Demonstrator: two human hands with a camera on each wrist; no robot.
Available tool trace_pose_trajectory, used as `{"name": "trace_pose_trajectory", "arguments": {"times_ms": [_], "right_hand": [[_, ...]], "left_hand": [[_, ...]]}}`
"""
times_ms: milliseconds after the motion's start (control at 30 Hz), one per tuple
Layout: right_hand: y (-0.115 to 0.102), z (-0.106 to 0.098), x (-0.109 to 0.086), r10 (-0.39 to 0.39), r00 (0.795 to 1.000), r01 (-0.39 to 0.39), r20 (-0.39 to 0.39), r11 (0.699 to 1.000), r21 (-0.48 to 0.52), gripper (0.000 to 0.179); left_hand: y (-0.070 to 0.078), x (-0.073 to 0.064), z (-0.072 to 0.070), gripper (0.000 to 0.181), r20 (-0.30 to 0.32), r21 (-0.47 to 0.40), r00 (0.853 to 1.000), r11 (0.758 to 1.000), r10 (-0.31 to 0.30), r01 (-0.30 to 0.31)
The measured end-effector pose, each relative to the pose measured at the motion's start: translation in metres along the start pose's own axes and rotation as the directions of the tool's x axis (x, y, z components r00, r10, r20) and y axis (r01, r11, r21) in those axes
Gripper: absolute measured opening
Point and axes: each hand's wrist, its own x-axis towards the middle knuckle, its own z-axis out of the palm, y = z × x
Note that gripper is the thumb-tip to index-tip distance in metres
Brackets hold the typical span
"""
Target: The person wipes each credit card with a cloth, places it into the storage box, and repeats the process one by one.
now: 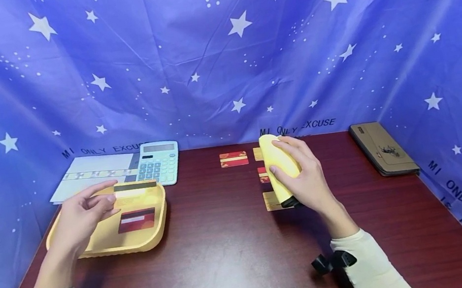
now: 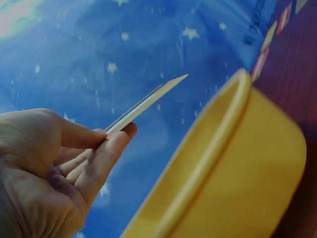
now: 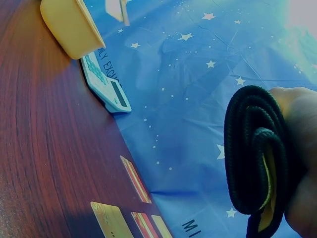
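Observation:
My left hand (image 1: pixel 82 213) is over the yellow basket (image 1: pixel 159 236), pinching a thin bank card (image 2: pixel 146 104) between thumb and fingertips; the left wrist view shows it edge-on. A red bank card (image 1: pixel 137 220) with a dark stripe lies inside the basket. On the right, my right hand (image 1: pixel 306 167) grips a rolled cloth (image 1: pixel 279 166), yellow outside with a black end. The roll's layered black end (image 3: pixel 252 153) faces the right wrist camera. Behind the roll, a gold card (image 1: pixel 272 201) and a red card (image 1: pixel 263 175) lie partly hidden on the table.
Another red card (image 1: pixel 234 159) lies near the table's back edge, left of the gold card (image 1: pixel 257 154). A light blue calculator (image 1: pixel 162 166) rests on a white-grey flat folder (image 1: pixel 95 166) behind the basket. At the far right lies a brown wallet (image 1: pixel 381 149). Star-printed curtains enclose the table.

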Motion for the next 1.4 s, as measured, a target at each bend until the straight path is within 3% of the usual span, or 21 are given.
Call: {"name": "trace_pose_trajectory", "arguments": {"times_ms": [233, 467, 700, 933, 1400], "right_hand": [[0.000, -0.001, 0.000, -0.011, 1.000, 0.011, 0.002, 1.000, -0.015, 0.057], [0.001, 0.000, 0.000, -0.024, 1.000, 0.024, -0.005, 1.000, 0.002, 0.057], [0.000, -0.001, 0.001, -0.029, 1.000, 0.029, -0.005, 1.000, 0.002, 0.057], [0.002, 0.000, -0.001, -0.017, 1.000, 0.017, 0.004, 1.000, -0.011, 0.056], [0.003, -0.001, 0.000, -0.004, 1.000, 0.004, 0.021, 1.000, -0.030, 0.057]], "left_hand": [[-0.022, 0.002, -0.023, 0.039, 0.090, 0.064, 0.991, 0.994, -0.097, 0.092], [-0.031, 0.004, -0.028, 0.040, 0.163, -0.013, 0.973, 0.986, -0.165, 0.169], [-0.032, 0.006, -0.029, 0.046, 0.125, 0.106, 0.974, 0.979, -0.187, 0.174], [-0.032, 0.005, -0.027, 0.062, 0.080, 0.258, 0.972, 0.946, -0.223, 0.196], [-0.033, 0.008, -0.027, 0.045, 0.057, 0.424, 0.994, 0.904, -0.094, 0.061]]}}
